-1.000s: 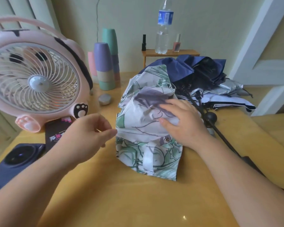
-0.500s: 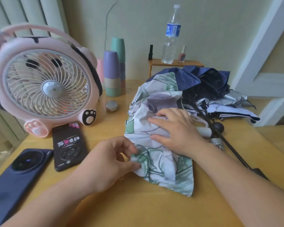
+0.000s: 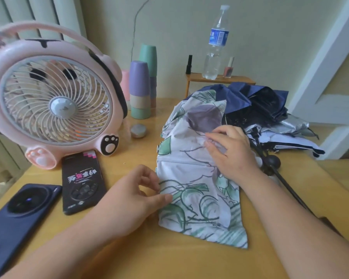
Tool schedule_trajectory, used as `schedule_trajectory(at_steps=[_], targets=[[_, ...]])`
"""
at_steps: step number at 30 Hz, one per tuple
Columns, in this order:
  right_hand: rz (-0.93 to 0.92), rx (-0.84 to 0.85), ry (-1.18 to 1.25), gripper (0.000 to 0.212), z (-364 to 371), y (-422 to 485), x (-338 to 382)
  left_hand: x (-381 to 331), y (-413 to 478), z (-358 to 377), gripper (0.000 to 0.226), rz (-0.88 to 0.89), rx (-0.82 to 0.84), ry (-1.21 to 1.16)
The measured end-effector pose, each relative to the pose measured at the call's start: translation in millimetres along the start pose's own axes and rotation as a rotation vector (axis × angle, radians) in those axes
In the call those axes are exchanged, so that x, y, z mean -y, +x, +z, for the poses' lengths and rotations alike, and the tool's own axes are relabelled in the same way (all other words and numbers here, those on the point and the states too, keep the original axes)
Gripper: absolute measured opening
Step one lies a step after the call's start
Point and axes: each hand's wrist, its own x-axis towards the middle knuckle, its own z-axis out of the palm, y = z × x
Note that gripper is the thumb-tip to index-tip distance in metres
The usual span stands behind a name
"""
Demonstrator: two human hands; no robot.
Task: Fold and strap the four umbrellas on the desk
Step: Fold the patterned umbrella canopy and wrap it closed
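Note:
A white umbrella with green leaf print (image 3: 191, 174) lies loosely bunched in the middle of the yellow desk (image 3: 169, 258). My left hand (image 3: 133, 196) pinches its left fabric edge between thumb and fingers. My right hand (image 3: 230, 152) lies on top of the canopy, fingers pressing the cloth down. Behind it are a navy umbrella (image 3: 256, 101) and a silver and white umbrella (image 3: 290, 135), both unfolded in a heap. A black shaft with a round knob (image 3: 272, 161) runs out toward the right under my right forearm.
A pink cat-shaped fan (image 3: 52, 101) stands at the left. Two phones (image 3: 81, 182) (image 3: 18, 216) lie in front of it. Stacked pastel cups (image 3: 141, 89) and a small tin (image 3: 138, 129) sit behind. A water bottle (image 3: 216, 43) stands on a little wooden shelf (image 3: 220, 79).
My left hand moved in from the left and took hold of the leaf-print umbrella's edge. My right hand shifted slightly up the canopy. The camera tilted and moved closer.

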Motion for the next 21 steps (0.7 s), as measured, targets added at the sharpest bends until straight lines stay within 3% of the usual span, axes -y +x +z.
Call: schedule_trajectory(at_steps=[4,8,11,13,17,21], targets=[[0.009,-0.105,0.0,0.029,-24,1,8,-2,-2,8,0.035,-0.072,-0.043,-0.086],[0.223,-0.076,0.013,0.021,-67,-27,21,-5,-4,8,0.038,-0.076,-0.049,-0.002],[0.584,0.212,0.064,0.022,-102,-64,36,-7,-8,5,0.038,-0.128,0.005,0.011],[0.716,0.413,0.118,0.033,-112,-92,50,-10,-11,4,0.038,-0.138,0.05,-0.018],[0.708,0.45,0.241,0.043,-115,-128,79,-15,-15,7,0.039,-0.182,0.101,-0.114],[0.686,0.281,0.288,0.041,-102,-157,97,-17,-14,10,0.042,-0.159,-0.066,0.01]])
